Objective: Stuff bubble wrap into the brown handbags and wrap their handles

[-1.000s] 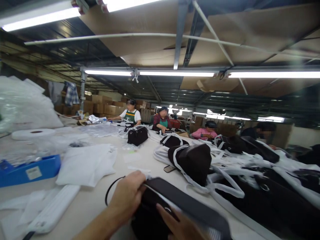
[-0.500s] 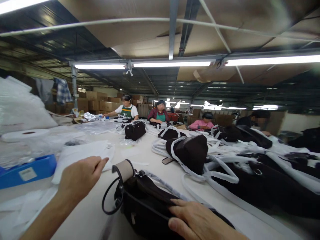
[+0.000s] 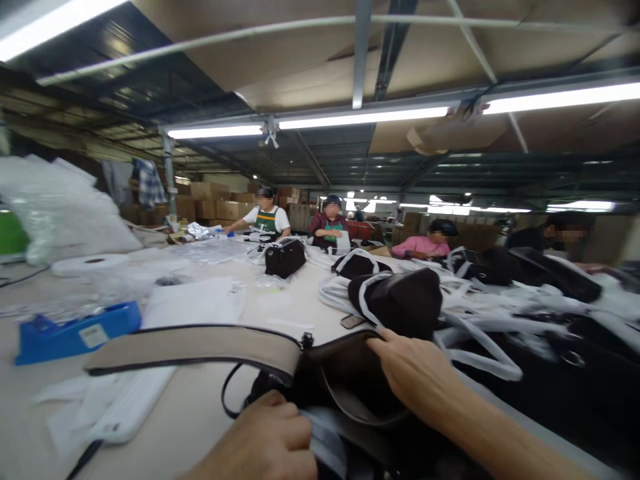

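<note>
A black bag (image 3: 345, 363) lies in front of me with its mouth pulled open, showing a dark inside and a greyish lining. My right hand (image 3: 415, 370) pinches the far rim of that opening. At the near left side of the bag, my left hand (image 3: 273, 437) is closed with fingers curled against it; the fingertips are partly hidden. A wide beige strap (image 3: 200, 347) with dark edging stretches left from the bag's end. Under the strap hangs a thin black loop (image 3: 227, 393). Some whitish wrapping shows beside my left hand.
A blue tape dispenser (image 3: 80, 333) and a white power strip (image 3: 133, 407) with a cable lie left. White sheets (image 3: 195, 303) sit behind the strap. More black bags (image 3: 400, 303) with white-wrapped straps crowd the right. Several people (image 3: 267, 217) work across the table.
My left hand has come down to the bag's near side. My right hand has shifted to the far rim, and the mouth is wider. The strap, curled before, now extends left. The view has shifted.
</note>
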{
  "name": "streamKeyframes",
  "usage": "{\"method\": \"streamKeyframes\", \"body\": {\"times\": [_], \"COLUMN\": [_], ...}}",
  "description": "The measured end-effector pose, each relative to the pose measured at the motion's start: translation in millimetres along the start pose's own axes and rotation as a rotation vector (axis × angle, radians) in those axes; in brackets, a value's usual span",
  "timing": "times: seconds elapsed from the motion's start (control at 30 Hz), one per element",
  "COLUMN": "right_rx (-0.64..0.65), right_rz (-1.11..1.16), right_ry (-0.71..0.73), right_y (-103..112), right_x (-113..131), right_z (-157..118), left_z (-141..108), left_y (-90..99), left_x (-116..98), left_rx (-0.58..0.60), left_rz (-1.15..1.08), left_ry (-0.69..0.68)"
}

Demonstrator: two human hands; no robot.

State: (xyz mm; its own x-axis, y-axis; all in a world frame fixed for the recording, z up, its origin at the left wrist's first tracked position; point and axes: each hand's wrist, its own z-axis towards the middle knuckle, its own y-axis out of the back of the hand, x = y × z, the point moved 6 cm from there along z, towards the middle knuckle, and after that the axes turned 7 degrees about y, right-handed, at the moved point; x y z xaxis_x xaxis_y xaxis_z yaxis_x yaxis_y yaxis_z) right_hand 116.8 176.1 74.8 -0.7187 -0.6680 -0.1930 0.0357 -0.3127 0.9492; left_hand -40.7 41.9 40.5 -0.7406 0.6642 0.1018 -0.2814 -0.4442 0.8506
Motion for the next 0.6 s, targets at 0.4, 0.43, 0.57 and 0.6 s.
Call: {"method": "streamKeyframes", "body": {"times": [0.4,0.43,0.57,0.6], "right_rx": [-0.344,-0.388,-0.473,-0.402], "right_rz": [-0.226,-0.242,-0.067,0.06], "right_ry": [0.266,0.295,0.703,0.788], "right_y": [-33,-20,-17,-31], "right_x": [4,12,60,68], "right_z": [-11,-10,-29,-35], "left_z": [-7,-8,-2,0], "left_y": [-45.0,-46.5,-34.1,-32.0], "left_x": [8,9,11,13], "left_rx": [0.229,0.221,0.226,0.231], "left_rz": [-0.086,-0.093,-0.072,-0.045], "left_ry": [0.045,0.054,0.027,0.04]}}
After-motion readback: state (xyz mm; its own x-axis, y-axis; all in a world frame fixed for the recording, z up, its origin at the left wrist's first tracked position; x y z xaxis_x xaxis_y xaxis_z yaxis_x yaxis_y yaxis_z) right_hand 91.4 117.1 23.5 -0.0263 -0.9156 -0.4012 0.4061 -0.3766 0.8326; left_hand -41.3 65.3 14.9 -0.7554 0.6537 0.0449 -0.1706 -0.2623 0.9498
